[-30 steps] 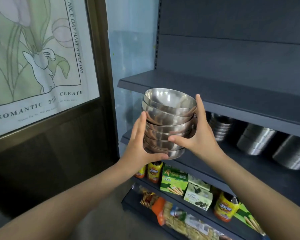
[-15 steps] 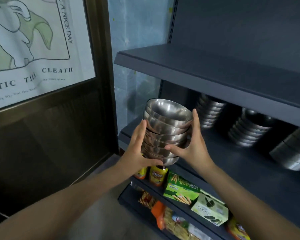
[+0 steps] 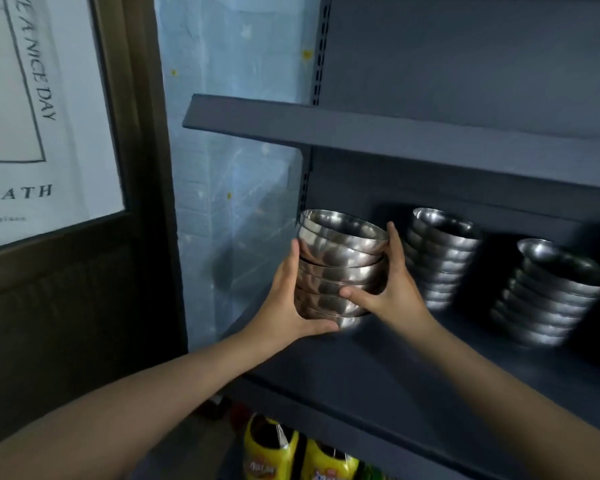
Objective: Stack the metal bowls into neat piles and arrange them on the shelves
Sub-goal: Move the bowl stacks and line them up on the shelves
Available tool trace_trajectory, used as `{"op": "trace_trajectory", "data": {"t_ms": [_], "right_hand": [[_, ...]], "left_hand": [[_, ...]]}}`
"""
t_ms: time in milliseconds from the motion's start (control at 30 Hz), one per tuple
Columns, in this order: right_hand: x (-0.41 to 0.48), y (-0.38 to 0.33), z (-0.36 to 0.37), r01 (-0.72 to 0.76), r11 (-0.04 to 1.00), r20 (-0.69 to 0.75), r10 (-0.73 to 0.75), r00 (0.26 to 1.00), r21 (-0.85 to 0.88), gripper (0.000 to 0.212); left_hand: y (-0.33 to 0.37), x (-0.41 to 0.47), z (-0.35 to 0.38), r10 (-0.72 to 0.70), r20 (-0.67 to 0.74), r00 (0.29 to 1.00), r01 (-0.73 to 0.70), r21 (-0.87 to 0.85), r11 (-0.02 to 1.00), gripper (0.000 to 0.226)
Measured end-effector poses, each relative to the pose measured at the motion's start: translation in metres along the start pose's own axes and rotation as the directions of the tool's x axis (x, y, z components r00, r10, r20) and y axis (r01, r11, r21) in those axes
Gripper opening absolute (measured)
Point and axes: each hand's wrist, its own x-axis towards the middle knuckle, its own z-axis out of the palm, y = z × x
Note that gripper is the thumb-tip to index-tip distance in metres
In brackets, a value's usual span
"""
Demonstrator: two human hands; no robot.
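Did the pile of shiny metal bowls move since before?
Yes. The held stack of shiny metal bowls has gone down and in: from in front of the dark grey upper shelf to beneath it, beside the shelved bowl stack.

On your dark grey shelf (image 3: 378, 372), toward its back, stand a left pile of metal bowls (image 3: 442, 258) and a right pile of metal bowls (image 3: 548, 296), near each other but apart. An upper shelf (image 3: 395, 133) hangs above them.

White poster (image 3: 32, 98) with black lettering hangs left, within a dark brown frame (image 3: 146, 140). Pale blue sheeting (image 3: 236, 168) lies beside it. Yellow packets (image 3: 271, 452) stand below
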Motion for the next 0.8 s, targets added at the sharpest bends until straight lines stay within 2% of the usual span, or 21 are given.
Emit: {"op": "trace_trajectory", "data": {"t_ms": [67,300,467,700,800], "right_hand": [[0.016,0.01,0.005,0.002,1.0,-0.03,-0.003,1.0,-0.029,0.13],[0.047,0.044,0.019,0.063,0.985,-0.083,-0.077,0.994,-0.159,0.125],[0.048,0.069,0.029,0.084,0.973,-0.149,-0.118,0.982,-0.216,0.13],[0.041,0.067,0.028,0.098,0.957,-0.118,-0.135,0.984,-0.273,0.127],[0.04,0.065,0.027,0.095,0.95,-0.119,-0.135,0.984,-0.298,0.127]], "left_hand": [[-0.016,0.021,-0.001,0.002,-0.002,1.0,-0.002,-0.02,1.0,0.129],[-0.066,0.068,0.006,0.141,0.042,0.989,-0.139,-0.039,0.989,0.129],[-0.101,0.082,0.021,0.231,0.067,0.971,-0.229,-0.038,0.973,0.131],[-0.105,0.081,0.025,0.209,0.089,0.974,-0.204,-0.06,0.977,0.145],[-0.103,0.077,0.025,0.192,0.08,0.978,-0.185,-0.088,0.979,0.142]]}}
